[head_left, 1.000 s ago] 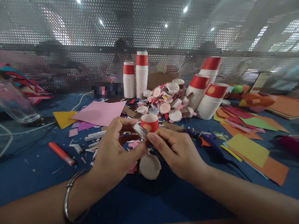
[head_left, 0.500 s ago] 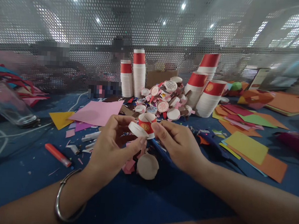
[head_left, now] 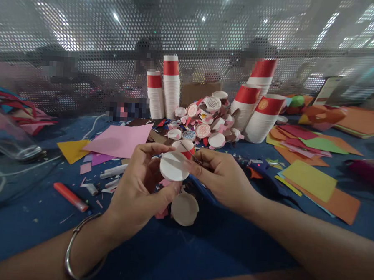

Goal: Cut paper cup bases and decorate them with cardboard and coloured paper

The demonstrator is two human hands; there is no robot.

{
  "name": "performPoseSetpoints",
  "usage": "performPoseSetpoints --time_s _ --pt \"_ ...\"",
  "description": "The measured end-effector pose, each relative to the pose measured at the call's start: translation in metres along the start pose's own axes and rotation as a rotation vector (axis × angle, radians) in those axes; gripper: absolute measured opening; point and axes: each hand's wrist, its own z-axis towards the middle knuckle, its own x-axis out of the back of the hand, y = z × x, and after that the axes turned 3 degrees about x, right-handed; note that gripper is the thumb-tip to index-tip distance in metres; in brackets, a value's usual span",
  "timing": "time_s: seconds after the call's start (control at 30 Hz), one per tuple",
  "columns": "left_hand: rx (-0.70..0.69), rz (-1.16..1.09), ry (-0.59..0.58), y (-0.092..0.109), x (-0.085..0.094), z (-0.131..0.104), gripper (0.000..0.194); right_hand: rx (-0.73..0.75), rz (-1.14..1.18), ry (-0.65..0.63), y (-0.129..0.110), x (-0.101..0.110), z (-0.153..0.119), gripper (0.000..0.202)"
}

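Note:
Between thumb and fingers, my left hand (head_left: 140, 192) grips a round white cup bottom (head_left: 174, 166), its flat face turned toward me. A thin dark tool (head_left: 189, 152) is pinched in my right hand (head_left: 224, 179), its tip pointing up and left; its kind is hard to tell. Just behind the white disc is a red and white paper cup (head_left: 186, 146), partly hidden by the disc and my fingers. A cut round paper piece (head_left: 185, 209) lies below my hands, with pink scraps at its left.
Stacks of paper cups (head_left: 171, 87) and a heap of cut cup bottoms (head_left: 203, 124) stand behind. Coloured paper (head_left: 310, 180) lies right, near a dark blue tool (head_left: 260, 171). A red marker (head_left: 70, 196) and glass jar (head_left: 11, 135) are left. A perforated screen rises behind.
The white disc has tipped up, so its flat face shows more and covers more of the cup. The thin tool in my right hand has come into clearer view. The whole view has shifted slightly.

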Motion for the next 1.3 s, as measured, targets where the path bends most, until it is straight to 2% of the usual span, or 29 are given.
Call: performPoseSetpoints --time_s 0.17,0.37,0.5,0.6,0.67,0.77,0.97,1.13,1.3 --pt "0.069 -0.037 -0.033 0.0 0.002 0.0 0.052 -0.005 0.034 -0.011 0.001 0.001 0.0 0.034" --pt "0.178 -0.108 -0.072 -0.002 0.006 0.003 0.048 0.019 -0.003 0.006 0.003 0.003 -0.001 0.014" --pt "0.228 -0.133 -0.098 -0.002 0.01 0.005 0.048 0.04 -0.064 0.006 0.002 0.003 0.001 0.012" --pt "0.256 -0.157 -0.112 0.002 0.013 0.006 0.046 0.0 -0.045 -0.026 0.003 0.003 0.0 0.012" --pt "0.254 -0.163 -0.109 0.004 0.015 0.007 0.045 -0.043 -0.02 -0.055 0.004 0.003 0.0 0.015" --pt "0.215 -0.156 -0.105 0.004 0.018 0.01 0.045 -0.107 -0.007 -0.089 0.005 0.003 -0.002 0.03" --pt "0.133 -0.055 -0.162 -0.006 0.029 0.014 0.046 -0.152 0.033 -0.204 0.001 0.003 -0.002 0.045" --pt "0.147 0.054 -0.193 -0.008 0.037 0.015 0.049 -0.182 0.017 -0.289 -0.003 0.004 -0.001 0.046" --pt "0.158 0.094 -0.252 -0.004 0.04 0.015 0.042 -0.203 0.054 -0.319 -0.005 0.005 -0.001 0.045"
